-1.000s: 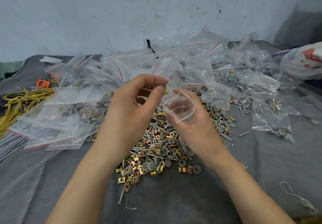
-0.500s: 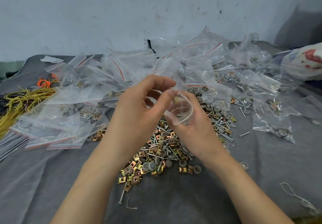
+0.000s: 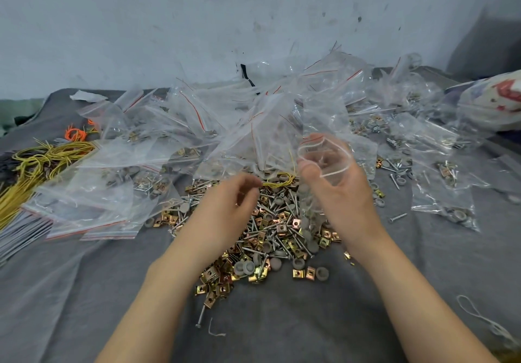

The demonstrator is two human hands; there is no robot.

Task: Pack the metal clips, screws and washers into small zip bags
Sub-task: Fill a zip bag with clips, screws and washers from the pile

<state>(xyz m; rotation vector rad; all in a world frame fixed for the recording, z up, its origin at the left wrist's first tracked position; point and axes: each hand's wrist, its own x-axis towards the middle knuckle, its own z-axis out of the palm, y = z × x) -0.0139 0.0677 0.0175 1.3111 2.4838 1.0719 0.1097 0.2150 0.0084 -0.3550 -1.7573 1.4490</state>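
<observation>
Above the hardware pile, right hand: grasps an open zip bag at 1 o'clock
Left hand: fingers curled over it — cannot tell if holding anything

Scuffed pale wall (dark specks) behind; grey cloth covers work surface.

The bag in the right hand is blurred. What lies in its hanging lower part cannot be made out, and the fingers behind its mouth show only dimly through the plastic. Left of the grip, the left hand curls over the pile with smeared fingertips, so whether they pinch anything is unclear. Both hands hide part of the pile. Far left of the grip, yellow ties are cut by the edge, and far right a printed sack is cut likewise.
</observation>
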